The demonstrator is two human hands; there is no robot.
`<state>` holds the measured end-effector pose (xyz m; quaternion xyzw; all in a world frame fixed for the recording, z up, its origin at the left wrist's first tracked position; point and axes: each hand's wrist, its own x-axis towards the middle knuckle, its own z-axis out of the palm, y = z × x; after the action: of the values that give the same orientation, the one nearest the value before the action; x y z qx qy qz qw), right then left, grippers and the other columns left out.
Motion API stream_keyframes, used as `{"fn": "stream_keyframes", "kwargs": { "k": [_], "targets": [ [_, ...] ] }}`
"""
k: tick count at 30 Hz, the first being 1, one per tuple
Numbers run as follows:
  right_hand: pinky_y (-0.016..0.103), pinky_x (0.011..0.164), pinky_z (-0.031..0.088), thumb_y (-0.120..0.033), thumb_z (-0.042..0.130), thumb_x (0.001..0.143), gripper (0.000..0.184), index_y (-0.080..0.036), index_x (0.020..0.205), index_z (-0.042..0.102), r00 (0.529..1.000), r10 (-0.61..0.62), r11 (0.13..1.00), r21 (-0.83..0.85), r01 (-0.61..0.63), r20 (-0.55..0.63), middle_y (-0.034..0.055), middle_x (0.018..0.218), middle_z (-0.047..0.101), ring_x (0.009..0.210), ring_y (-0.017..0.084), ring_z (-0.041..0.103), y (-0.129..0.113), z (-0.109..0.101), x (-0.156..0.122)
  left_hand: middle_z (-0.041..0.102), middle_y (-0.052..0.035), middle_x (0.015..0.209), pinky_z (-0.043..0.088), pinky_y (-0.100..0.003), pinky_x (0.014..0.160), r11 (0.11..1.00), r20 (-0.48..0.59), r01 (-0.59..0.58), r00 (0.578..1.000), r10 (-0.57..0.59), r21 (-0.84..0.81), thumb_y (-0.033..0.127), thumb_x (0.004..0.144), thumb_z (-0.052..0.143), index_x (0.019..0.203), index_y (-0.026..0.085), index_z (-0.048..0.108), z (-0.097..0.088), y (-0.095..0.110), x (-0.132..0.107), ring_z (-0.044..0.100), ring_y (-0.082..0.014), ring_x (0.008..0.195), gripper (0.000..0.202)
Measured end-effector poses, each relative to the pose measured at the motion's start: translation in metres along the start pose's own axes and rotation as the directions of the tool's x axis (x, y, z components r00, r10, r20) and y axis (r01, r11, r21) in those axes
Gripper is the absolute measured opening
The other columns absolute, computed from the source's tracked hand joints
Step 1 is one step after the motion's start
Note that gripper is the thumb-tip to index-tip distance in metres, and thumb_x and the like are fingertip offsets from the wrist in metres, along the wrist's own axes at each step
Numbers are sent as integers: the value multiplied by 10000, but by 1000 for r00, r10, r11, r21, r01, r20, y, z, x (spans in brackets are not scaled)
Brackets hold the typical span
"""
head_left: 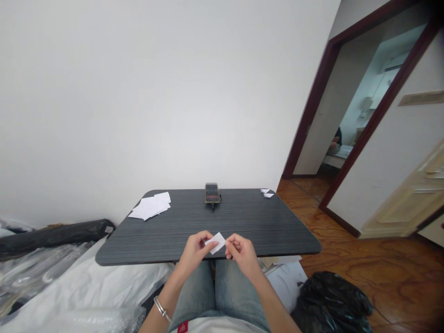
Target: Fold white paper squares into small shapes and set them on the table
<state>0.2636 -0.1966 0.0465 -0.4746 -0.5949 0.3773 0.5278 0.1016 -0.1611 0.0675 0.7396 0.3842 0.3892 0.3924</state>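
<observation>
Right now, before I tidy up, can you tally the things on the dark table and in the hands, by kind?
Phone: 1
Pile of white paper sheets, counted as one: 1
Small white paper pieces: 2
White paper piece held between the left hand and right hand: 1
Total: 5

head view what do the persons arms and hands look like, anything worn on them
The left hand and right hand are bare, with no gloves, and no sleeves show on the forearms. A thin silver bangle circles the left arm; the right arm shows no jewellery.
</observation>
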Motion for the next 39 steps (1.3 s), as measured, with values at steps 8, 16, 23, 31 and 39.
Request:
{"fn": "stream_keyframes", "kwargs": {
  "k": [8,16,23,31,39],
  "targets": [
    [178,407,409,-382,590,712,240,-153,777,561,998,42,988,148,-48,45,23,617,626,516,128,594,-2,7,-1,568,-14,581,313,-222,542,981,-93,-119,987,134,154,338,742,546,613,152,624,0,3,-1,446,-131,571,240],
    [194,439,426,-378,499,790,270,-140,686,573,998,-18,995,102,23,-53,34,561,629,490,123,588,-2,9,-3,578,-30,610,351,-246,621,971,-61,-156,984,169,179,278,820,430,625,152,612,5,9,-3,496,-154,641,295],
    [226,480,471,-358,545,763,221,-143,752,593,982,-5,991,131,31,-189,64,662,674,570,158,626,-5,7,-5,604,-44,731,378,-234,595,992,-212,-116,969,124,51,303,770,514,767,149,645,2,7,-3,524,-150,673,202],
    [261,539,496,-243,567,743,107,-180,686,633,954,-204,979,-59,195,-221,29,647,656,574,155,600,-1,5,-5,570,-11,586,403,-197,452,902,-95,66,988,-118,-427,372,727,546,905,112,562,5,9,-1,519,-113,531,316],
    [257,568,495,-187,555,734,97,-198,716,650,949,-280,959,-96,268,-145,26,714,666,636,164,610,-1,3,-4,543,21,535,429,-200,474,876,-122,68,982,-142,-477,309,647,640,712,122,557,8,11,0,507,-89,482,215]
  ]
}}
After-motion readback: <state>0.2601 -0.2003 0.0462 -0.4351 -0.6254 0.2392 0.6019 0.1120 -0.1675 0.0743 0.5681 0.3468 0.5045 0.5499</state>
